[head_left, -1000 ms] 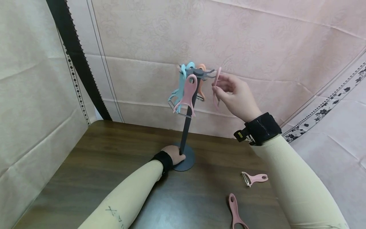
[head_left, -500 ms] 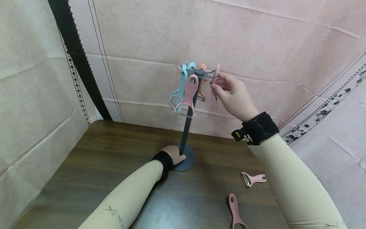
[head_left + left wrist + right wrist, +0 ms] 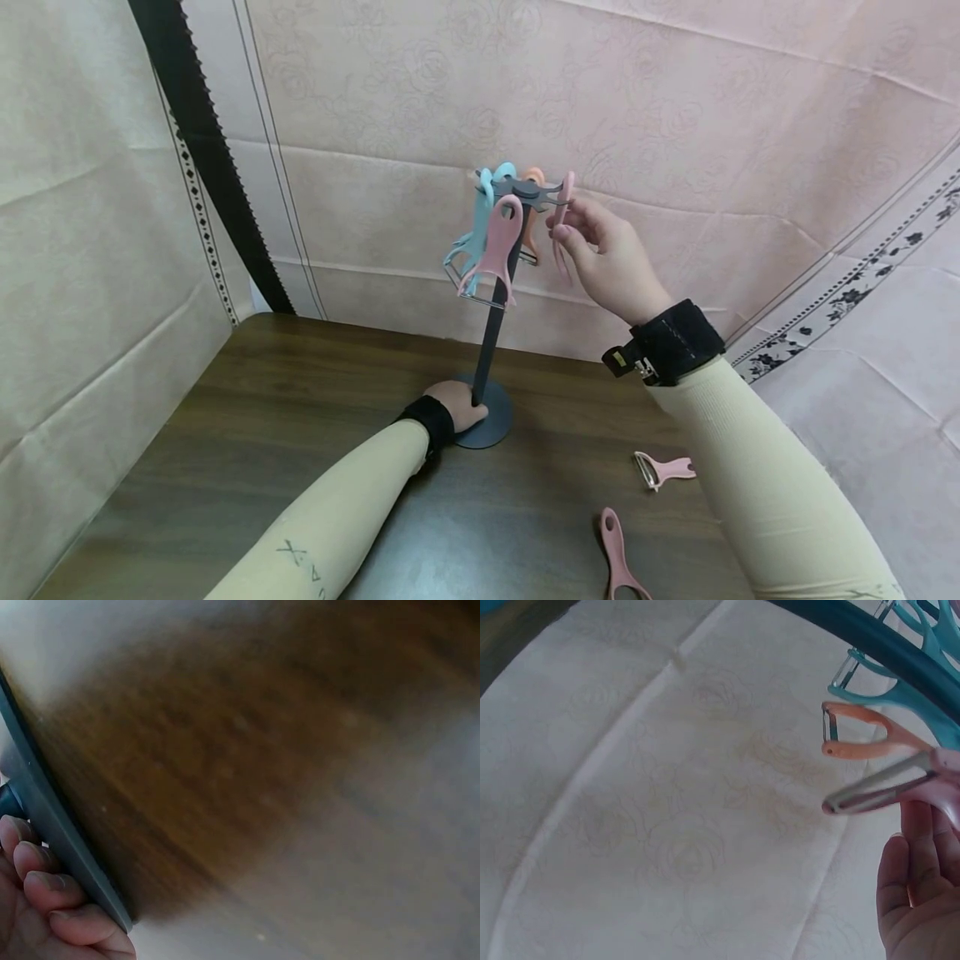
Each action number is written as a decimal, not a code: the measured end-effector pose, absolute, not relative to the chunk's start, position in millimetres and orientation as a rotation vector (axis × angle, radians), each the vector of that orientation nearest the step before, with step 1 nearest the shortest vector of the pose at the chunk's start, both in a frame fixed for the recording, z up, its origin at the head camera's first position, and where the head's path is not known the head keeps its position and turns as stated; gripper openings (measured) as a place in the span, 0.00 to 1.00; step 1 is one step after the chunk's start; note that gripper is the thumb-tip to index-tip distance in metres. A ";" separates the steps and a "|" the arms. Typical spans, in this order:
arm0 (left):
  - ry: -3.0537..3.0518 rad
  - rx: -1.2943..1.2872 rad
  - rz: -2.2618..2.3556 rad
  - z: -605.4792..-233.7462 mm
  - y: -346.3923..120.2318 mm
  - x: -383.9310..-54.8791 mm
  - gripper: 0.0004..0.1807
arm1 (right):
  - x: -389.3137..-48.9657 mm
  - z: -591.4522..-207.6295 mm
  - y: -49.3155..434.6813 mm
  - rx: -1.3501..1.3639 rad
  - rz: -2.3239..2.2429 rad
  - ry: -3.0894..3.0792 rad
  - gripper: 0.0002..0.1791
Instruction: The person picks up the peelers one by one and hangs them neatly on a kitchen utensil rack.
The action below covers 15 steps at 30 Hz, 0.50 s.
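Observation:
A dark grey stand (image 3: 487,346) with a hooked top rises from a round base (image 3: 497,421). My left hand (image 3: 452,402) grips it low down, fingers curled at the base beside the pole. My right hand (image 3: 615,262) pinches a pink peeler (image 3: 566,190) between thumb and fingers. That peeler's handle end overlaps the right-hand hook, its blade end pointing down. In the right wrist view, the fingers (image 3: 919,844) touch the pink peeler's handle just behind its head. Another pink peeler (image 3: 498,242), blue peelers (image 3: 478,221) and an orange peeler (image 3: 533,237) hang from the other hooks.
A pink peeler (image 3: 667,470) with a metal blade lies on the wooden table (image 3: 315,375), right of the stand. Nearer the front edge lies another pink-handled tool (image 3: 615,550), cut off by the frame. Patterned cloth (image 3: 375,108) hangs behind.
My right hand has moved left with the pink peeler, bringing its handle end from just right of the hook onto it, then dipped slightly. My left hand has stayed on the stand.

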<state>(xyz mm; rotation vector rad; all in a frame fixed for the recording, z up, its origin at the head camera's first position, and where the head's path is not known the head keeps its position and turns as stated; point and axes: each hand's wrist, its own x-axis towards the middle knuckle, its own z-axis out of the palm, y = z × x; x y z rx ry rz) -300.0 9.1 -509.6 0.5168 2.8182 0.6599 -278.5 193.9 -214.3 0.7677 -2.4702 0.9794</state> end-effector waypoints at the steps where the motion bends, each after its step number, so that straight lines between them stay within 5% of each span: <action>1: 2.819 0.521 0.662 -509.6 9.0 -300.0 0.17 | -278.4 -214.9 193.1 0.767 0.981 -2.464 0.18; 15: 2.802 0.501 0.677 -501.7 8.1 -293.2 0.18 | -272.3 -225.2 181.1 0.749 1.059 -2.443 0.16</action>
